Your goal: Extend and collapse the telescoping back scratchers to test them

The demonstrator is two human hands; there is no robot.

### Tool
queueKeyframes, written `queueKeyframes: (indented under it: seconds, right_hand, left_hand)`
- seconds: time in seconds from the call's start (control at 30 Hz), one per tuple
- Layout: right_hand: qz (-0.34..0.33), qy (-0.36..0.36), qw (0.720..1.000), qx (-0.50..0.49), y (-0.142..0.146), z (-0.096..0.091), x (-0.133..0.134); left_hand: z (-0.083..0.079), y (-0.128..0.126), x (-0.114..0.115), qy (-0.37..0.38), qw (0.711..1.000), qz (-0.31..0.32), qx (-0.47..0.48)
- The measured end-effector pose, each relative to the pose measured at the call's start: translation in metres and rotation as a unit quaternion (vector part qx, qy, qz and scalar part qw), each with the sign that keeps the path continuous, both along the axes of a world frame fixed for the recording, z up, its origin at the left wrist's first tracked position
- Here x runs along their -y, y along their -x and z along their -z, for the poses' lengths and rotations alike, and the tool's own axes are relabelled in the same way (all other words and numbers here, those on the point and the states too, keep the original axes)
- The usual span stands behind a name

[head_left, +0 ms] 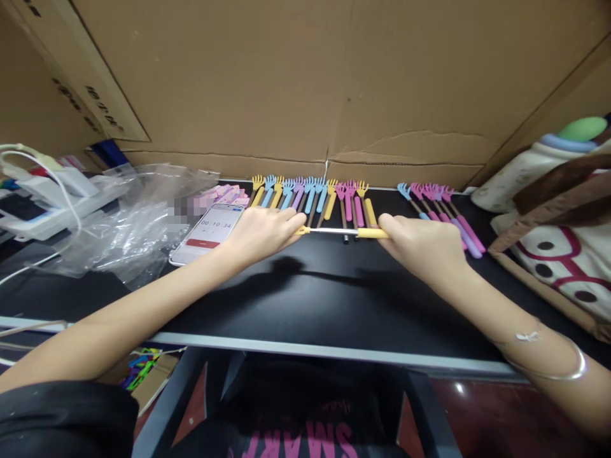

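Observation:
A yellow telescopic back scratcher (334,231) is stretched level between my two hands, above the black tabletop. My left hand (267,229) closes round its yellow head end, and most of the head is hidden by the fingers. At the other end, my right hand (420,245) grips the yellow handle. A bare metal rod shows in between. Behind it lies a row of back scratchers (310,194) in yellow, blue, purple and pink, claws toward the cardboard. Beyond my right hand rests a smaller group of back scratchers (439,207), pink, purple and blue.
A phone (207,232) showing a timer lies left of my left hand, near clear plastic bags (128,216). A power strip (52,197) with cables sits far left. On the right stand a bottle (520,168) and a cloth bag (558,248). Cardboard (296,83) walls the back.

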State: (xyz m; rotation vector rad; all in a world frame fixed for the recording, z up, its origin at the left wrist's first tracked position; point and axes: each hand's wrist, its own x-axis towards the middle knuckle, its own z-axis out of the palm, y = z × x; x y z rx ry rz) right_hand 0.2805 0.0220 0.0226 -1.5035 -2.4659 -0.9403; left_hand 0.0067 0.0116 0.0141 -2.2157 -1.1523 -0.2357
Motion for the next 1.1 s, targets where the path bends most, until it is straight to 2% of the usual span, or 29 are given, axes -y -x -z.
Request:
queueKeyframes:
  seconds: [0.17,0.33,0.47,0.6,0.77,0.97,1.1]
  right_hand:
    - [0.072,-0.019,0.997,-0.027,-0.048,-0.01,-0.011]
    - [0.173,-0.024,0.983,-0.059,-0.116,-0.02,-0.023]
    - [0.213,0.011,0.973,-0.085,-0.15,-0.025,-0.028]
    - [0.228,0.047,0.968,-0.095,-0.163,-0.026,-0.035]
    - [0.265,0.021,0.959,-0.1,-0.166,-0.026,-0.035]
    - [0.214,0.006,0.973,-0.089,-0.166,-0.02,-0.027]
    - [0.191,0.0,0.98,-0.061,-0.16,-0.016,-0.023]
  left_hand:
    - [-0.015,0.041,-0.002,-0.052,0.997,-0.048,0.01]
    - [-0.024,0.098,0.002,-0.036,0.991,-0.116,0.061]
    - [-0.029,0.126,0.008,-0.04,0.988,-0.144,0.039]
    - [-0.033,0.133,0.008,-0.064,0.988,-0.138,0.016]
    - [-0.034,0.128,0.006,-0.059,0.99,-0.123,0.032]
    - [-0.024,0.124,0.002,-0.021,0.991,-0.122,0.057]
    - [-0.019,0.119,-0.002,-0.036,0.993,-0.114,0.021]
